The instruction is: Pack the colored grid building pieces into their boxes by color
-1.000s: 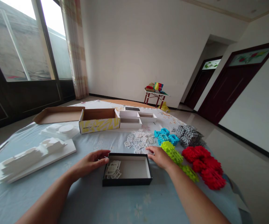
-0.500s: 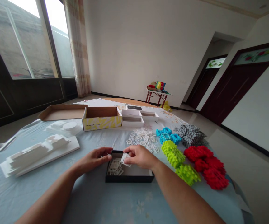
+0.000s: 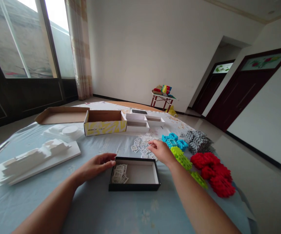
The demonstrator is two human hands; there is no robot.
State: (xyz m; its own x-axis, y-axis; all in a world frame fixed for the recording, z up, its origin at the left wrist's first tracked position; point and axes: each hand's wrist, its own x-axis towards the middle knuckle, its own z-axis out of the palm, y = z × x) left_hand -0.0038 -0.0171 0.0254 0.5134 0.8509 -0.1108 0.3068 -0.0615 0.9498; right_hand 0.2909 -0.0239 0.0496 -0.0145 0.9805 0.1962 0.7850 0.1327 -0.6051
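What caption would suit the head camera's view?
Left hand at a shallow black rectangular box, right hand at scattered small white latticed pieces.

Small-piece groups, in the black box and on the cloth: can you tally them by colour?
White groups: 2, one in the black box, one on the cloth
Blue group: 1
Green group: 1
Red group: 1
Grey group: 1
Total: 6 groups

The black box (image 3: 134, 187) is open above, walled around.
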